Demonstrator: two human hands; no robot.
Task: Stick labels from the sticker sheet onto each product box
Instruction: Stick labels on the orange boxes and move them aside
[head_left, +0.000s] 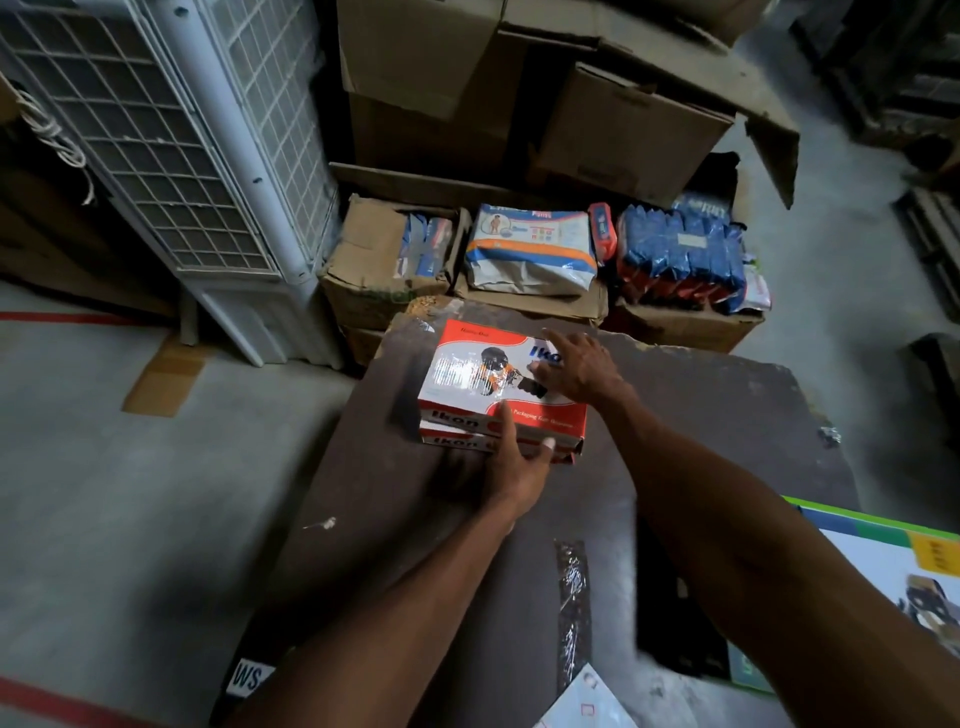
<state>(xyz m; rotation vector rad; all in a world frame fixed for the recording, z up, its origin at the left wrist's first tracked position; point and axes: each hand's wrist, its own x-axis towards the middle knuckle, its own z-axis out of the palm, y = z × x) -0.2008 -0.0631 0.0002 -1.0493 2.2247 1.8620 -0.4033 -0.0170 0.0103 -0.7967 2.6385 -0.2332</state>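
Observation:
Two red and white Ikon product boxes lie stacked on a dark brown board (701, 415); the top box (467, 374) sits on the lower box (452, 441). My left hand (519, 467) holds the near side of the stack, thumb up against the top box's front and fingers round the lower box. My right hand (576, 369) lies flat on the top box's right half with fingers straight. A white sticker sheet (587, 701) shows at the bottom edge, near my body.
Behind the board stand open cartons of packaged goods (530, 249) and tall brown cartons (545, 104). A white air cooler (197, 156) stands to the left. A green and white product box (893, 587) lies at the right.

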